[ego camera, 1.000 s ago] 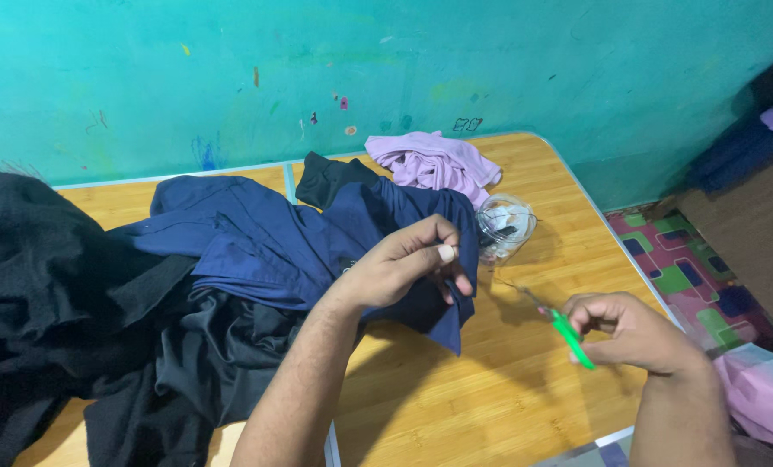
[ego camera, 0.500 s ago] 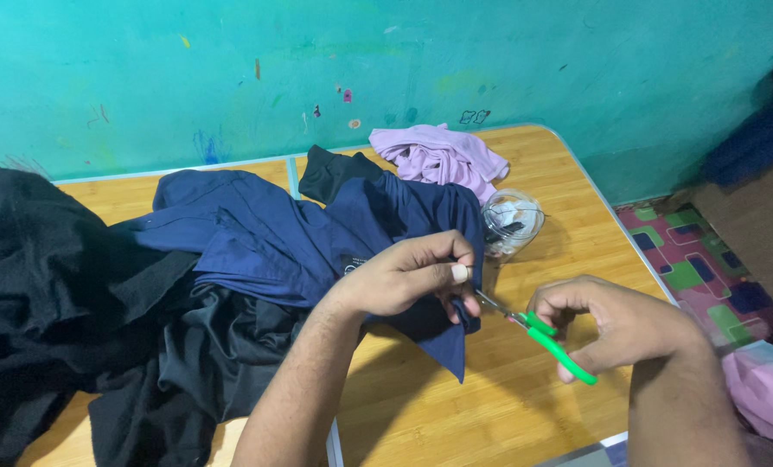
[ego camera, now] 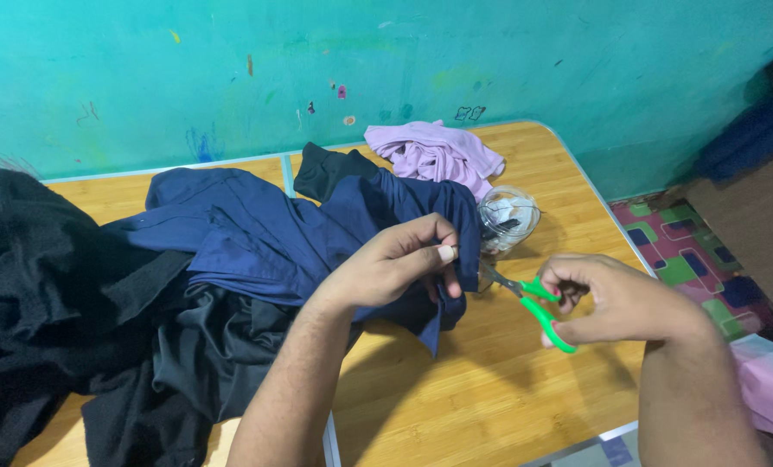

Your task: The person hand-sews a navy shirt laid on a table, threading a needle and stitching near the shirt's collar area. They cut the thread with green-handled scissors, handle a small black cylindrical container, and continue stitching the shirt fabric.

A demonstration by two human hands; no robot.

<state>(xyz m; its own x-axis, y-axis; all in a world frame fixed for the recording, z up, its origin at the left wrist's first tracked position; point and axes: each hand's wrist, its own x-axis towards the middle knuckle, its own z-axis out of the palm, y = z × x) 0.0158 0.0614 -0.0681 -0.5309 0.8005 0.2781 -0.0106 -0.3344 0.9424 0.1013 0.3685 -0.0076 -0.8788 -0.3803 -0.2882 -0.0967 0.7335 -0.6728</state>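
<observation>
My left hand pinches the edge of a navy blue garment that lies spread over the wooden table. My right hand holds small green-handled scissors, fingers through the loops. The blade tips point left and reach the pinched fabric edge right next to my left thumb. Whether the blades touch cloth or thread is too small to tell.
Black clothes are heaped on the table's left side. A lilac garment lies at the far edge by the teal wall. A small clear jar stands behind the scissors. A patterned floor mat and pink cloth lie to the right.
My right hand has brought the scissors leftwards, from apart to the fabric edge held by my left hand. The left hand has kept its pinch on the navy garment.
</observation>
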